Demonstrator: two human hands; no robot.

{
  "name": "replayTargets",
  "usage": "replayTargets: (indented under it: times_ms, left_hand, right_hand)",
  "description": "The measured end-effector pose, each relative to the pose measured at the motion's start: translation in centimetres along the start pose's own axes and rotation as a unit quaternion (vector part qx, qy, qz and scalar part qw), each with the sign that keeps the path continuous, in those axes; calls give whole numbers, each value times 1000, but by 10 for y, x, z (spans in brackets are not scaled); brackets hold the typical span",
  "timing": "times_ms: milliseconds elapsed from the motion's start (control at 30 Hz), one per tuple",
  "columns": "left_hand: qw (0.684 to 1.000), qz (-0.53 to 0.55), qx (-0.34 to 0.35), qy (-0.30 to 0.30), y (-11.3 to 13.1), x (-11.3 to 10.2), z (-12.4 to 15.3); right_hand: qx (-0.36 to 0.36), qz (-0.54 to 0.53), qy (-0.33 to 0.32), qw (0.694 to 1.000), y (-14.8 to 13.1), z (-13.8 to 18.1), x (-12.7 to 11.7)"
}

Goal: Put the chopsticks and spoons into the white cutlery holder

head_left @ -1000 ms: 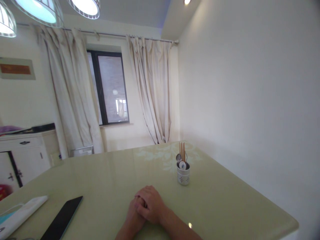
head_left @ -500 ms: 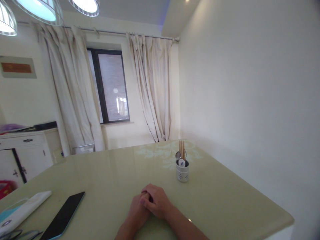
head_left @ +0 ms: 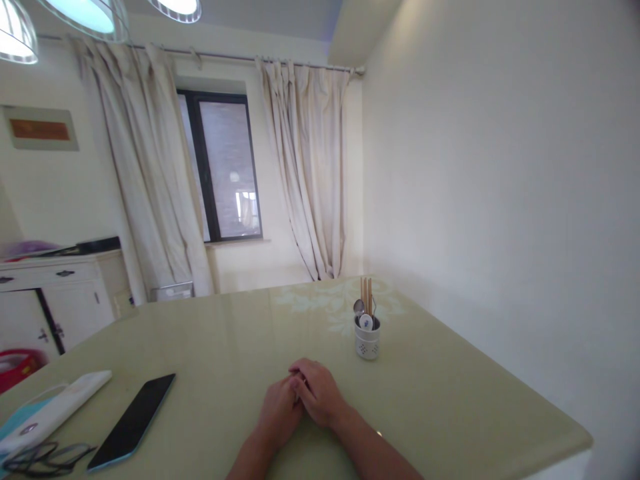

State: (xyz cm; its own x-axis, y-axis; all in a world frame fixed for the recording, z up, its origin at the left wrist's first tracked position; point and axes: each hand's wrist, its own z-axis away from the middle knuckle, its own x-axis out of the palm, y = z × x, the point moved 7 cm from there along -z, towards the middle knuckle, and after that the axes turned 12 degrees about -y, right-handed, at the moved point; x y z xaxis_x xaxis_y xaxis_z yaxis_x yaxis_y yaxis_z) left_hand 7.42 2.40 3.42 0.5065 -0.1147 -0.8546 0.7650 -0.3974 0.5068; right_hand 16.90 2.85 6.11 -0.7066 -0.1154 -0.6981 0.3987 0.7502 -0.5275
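Observation:
My left hand (head_left: 281,408) and my right hand (head_left: 321,392) are clasped together over the pale green tabletop (head_left: 235,347). The right hand's fingers wrap over those of the left, with its thumb on the near side. I see the left fingers closed under the right hand, partly hidden by it. Just beyond the hands, to the right, stands a white utensil holder (head_left: 367,345) with a pattern of holes. Upright in it are wooden chopsticks (head_left: 369,293), a metal spoon (head_left: 359,307) and a white spoon with a blue mark (head_left: 367,323).
A dark-screened phone (head_left: 134,423) lies at the left, beside a long white device (head_left: 60,407) and a pair of glasses (head_left: 47,459). A white cabinet (head_left: 65,293) and a red basin (head_left: 21,365) are farther left. A wall (head_left: 490,200) borders the table's right side.
The view has shifted slightly, so the table items appear a little higher and farther right. The clasped hands have shifted a little, and the right fingers lie slightly differently over the left.

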Motion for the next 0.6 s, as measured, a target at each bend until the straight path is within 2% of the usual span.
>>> replayTargets:
  times_ms: [67,167,300,400,500,600]
  left_hand:
    - [999,14,10,32,1,-6,2]
    - [998,17,-4,54,0,-11,3]
    - [998,29,-29,56,-4,-14,2]
    - [997,30,-42,62,-7,-14,2]
    - [997,29,-43,63,-9,-13,1]
    - [997,28,-42,58,-8,-12,1]
  right_hand:
    - [0,26,63,998,0,2,-10]
    - [30,86,201,975,6,12,-35]
    - [73,173,353,917,19,31,-76]
    - [116,190,450,865,33,50,-112]
    - [178,173,517,819,51,66,-138]
    - [235,136,530,803,74,73,-144]
